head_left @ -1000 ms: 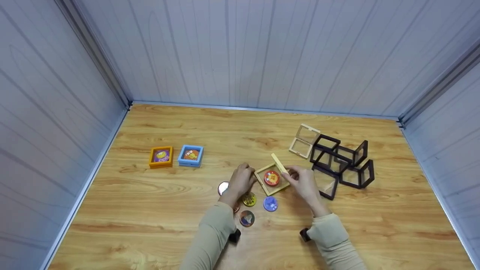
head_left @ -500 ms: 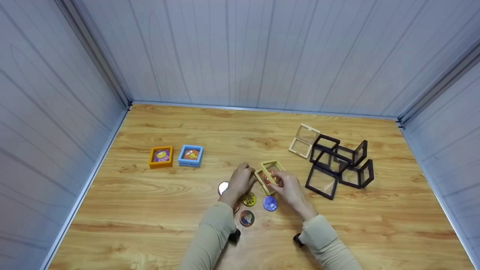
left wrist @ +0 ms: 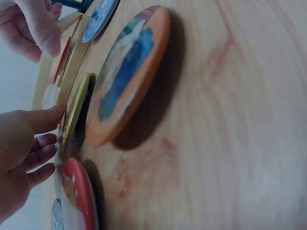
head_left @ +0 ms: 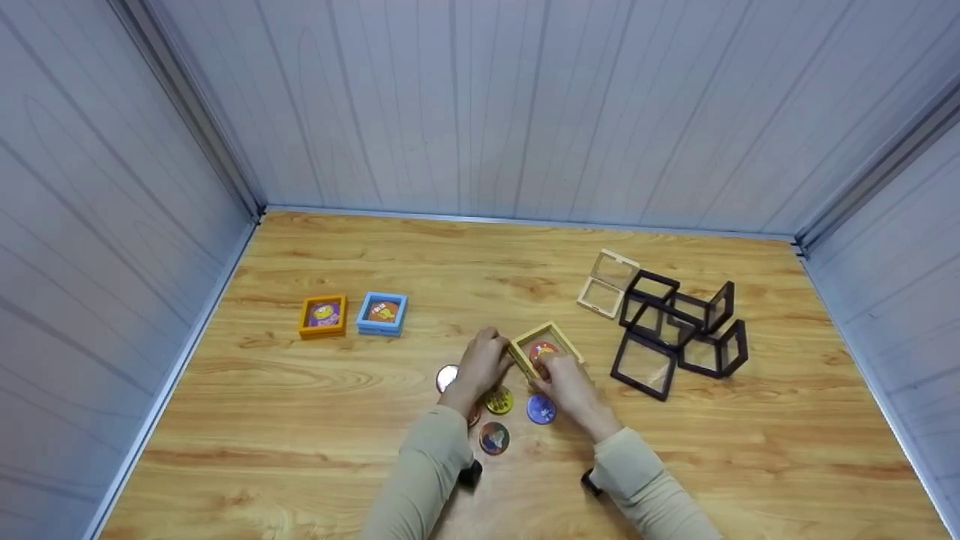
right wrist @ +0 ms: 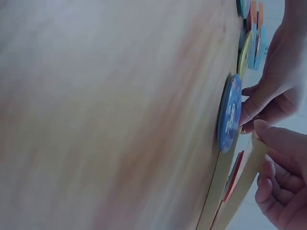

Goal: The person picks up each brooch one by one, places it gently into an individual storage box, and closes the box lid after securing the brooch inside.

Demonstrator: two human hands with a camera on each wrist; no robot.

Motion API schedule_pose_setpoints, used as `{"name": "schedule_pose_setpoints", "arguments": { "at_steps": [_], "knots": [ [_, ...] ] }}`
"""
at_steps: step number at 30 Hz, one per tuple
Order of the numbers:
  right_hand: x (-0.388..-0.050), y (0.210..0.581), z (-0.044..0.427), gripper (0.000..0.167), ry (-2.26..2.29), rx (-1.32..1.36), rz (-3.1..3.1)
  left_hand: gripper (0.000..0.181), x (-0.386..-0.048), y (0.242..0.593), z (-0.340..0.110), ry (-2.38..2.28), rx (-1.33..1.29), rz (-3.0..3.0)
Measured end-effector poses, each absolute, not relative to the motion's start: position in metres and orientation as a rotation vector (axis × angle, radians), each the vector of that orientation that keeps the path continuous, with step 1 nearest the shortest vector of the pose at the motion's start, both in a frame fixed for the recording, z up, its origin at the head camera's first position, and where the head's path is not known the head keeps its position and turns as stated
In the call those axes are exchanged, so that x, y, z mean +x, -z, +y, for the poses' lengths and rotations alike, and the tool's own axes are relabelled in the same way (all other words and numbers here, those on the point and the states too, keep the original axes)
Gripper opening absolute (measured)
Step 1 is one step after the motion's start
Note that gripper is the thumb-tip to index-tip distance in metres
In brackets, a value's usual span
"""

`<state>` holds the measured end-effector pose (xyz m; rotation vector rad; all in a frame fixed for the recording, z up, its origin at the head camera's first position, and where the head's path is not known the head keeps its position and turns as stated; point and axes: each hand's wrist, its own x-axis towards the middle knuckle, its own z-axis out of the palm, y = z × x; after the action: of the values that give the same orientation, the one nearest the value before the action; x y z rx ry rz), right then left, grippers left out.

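The red disc (head_left: 541,349) is set between the yellow frame (head_left: 531,334)'s halves on the bench (head_left: 300,420). The frame is pinched at one corner by the left hand (head_left: 480,365)'s fingers, seemingly for steadiness; its slightly raised upper half (right wrist: 242,187) is gripped by the right hand (head_left: 568,386)'s fingers, apparently for control.

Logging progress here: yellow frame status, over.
Left hand holds yellow frame. Right hand pinches its lid, not fully closed. Red badge inside. No obstruction seen.

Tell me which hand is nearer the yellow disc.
Left. The left hand is close to the yellow disc, on its left; the right hand is farther off, to its right. Both hold the yellow frame.
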<state>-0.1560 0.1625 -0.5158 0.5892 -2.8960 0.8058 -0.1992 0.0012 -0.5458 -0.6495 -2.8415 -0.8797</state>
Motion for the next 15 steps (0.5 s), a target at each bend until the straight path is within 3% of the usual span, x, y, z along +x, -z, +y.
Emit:
{"name": "schedule_pose_setpoints", "arguments": {
  "at_steps": [15],
  "knots": [
    [-0.1566,0.5117,0.1672,0.009,-0.869,0.642,-2.975,0.018,-0.1977,0.5425,0.0011,0.845,-0.678,-2.829]
  ]
}}
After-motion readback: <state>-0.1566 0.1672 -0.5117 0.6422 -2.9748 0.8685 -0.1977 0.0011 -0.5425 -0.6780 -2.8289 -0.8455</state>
